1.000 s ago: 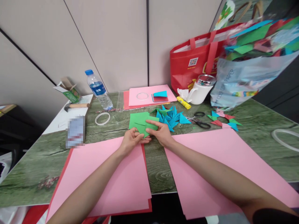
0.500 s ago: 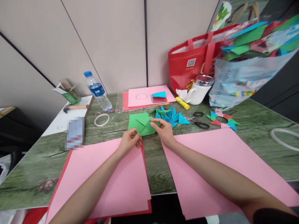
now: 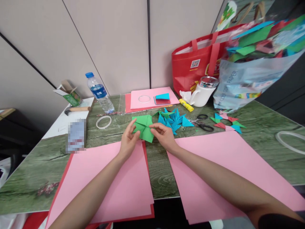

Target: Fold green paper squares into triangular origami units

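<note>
A folded green paper (image 3: 147, 135) lies between my hands in the middle of the table, with green paper behind it. My right hand (image 3: 164, 135) pinches its right edge between thumb and fingers. At its left side is my left hand (image 3: 128, 140), thumb and fingers apart, fingertips near or touching the paper's left edge. Blue folded pieces (image 3: 175, 119) lie in a pile just behind my right hand. Black scissors (image 3: 205, 127) rest to the right of that pile, near a ring of multicoloured folded pieces (image 3: 227, 122).
Pink sheets (image 3: 114, 184) lie at the left front and more pink sheets (image 3: 219, 171) at the right front. Toward the back are a water bottle (image 3: 100, 93), white mug (image 3: 202, 93), glue stick (image 3: 186, 105), red bag (image 3: 188, 70) and hammer (image 3: 79, 109).
The folded green paper has turned and shifted slightly toward me. My left hand has opened and moved left; my right hand has moved a little left, still gripping the paper.
</note>
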The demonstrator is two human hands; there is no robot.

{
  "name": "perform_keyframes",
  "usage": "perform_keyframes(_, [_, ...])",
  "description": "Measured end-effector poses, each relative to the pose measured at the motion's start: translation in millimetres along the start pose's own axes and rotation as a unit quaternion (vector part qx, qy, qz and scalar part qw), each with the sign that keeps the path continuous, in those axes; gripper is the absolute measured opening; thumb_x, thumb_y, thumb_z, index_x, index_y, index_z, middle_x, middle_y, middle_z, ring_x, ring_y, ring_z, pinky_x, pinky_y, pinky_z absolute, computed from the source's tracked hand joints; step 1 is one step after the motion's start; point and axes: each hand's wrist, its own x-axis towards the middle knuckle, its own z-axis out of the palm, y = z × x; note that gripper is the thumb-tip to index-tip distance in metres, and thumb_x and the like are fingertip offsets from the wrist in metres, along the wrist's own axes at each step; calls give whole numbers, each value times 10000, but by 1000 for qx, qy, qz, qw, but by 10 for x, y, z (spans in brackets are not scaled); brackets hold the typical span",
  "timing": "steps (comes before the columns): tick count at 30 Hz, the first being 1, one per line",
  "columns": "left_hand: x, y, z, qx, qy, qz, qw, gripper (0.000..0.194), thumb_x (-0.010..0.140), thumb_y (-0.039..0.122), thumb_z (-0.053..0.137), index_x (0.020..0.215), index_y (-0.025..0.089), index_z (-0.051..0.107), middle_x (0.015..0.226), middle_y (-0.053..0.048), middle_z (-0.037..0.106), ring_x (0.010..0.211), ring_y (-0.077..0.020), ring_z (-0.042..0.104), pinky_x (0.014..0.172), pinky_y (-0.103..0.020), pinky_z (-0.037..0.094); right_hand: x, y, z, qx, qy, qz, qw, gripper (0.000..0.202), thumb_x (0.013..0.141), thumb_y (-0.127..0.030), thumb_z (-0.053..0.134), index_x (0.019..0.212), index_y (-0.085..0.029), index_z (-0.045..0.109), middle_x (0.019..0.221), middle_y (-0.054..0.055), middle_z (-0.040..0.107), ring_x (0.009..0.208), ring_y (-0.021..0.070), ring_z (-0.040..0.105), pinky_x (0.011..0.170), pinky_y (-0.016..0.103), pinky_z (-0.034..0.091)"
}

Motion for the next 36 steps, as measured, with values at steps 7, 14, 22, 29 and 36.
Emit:
perform_keyframes(7, [46,-109,-123,74,18,8,997,479,694,226,597,1167,215,521,951,-39,641,792,-159,586,689,-238,456,-19,27,11,37,-70,47,996,201,731,-322,545,847,-195,651,886,53,592,786,181,575,608,316,538])
perform_keyframes(14, [102,-200,-196,-1,8,-53,999,408,645,120,559,1047,164,618,880,-40,653,637,-105,536,598,-216,411,-9,38,-42,34,-139,20,989,253,775,-223,442,927,-222,643,937,45,560,760,156,579,606,312,549])
perform_keyframes(22, [94,-93,-161,-109,-53,-102,987,496,616,118,657,1102,164,572,973,-61,634,765,-129,573,669,-221,427,1,-5,-110,-46,-145,-55,987,240,625,-239,680,858,-195,648,886,55,540,860,178,545,622,276,534])
perform_keyframes(29, [101,-22,-173,-114,-171,-93,974,707,554,94,724,1206,171,464,1134,-109,560,1042,-231,504,836,-311,413,40,31,-148,-41,-120,-32,991,235,567,-306,728,772,-204,674,839,51,539,831,180,537,553,247,499])
perform_keyframes(36, [84,-63,-152,-51,-141,-26,988,707,540,148,744,1194,187,480,1110,-84,572,1029,-236,506,835,-328,409,39,45,-130,-62,-85,-19,994,201,563,-305,733,726,-199,686,783,45,595,815,184,553,662,288,457])
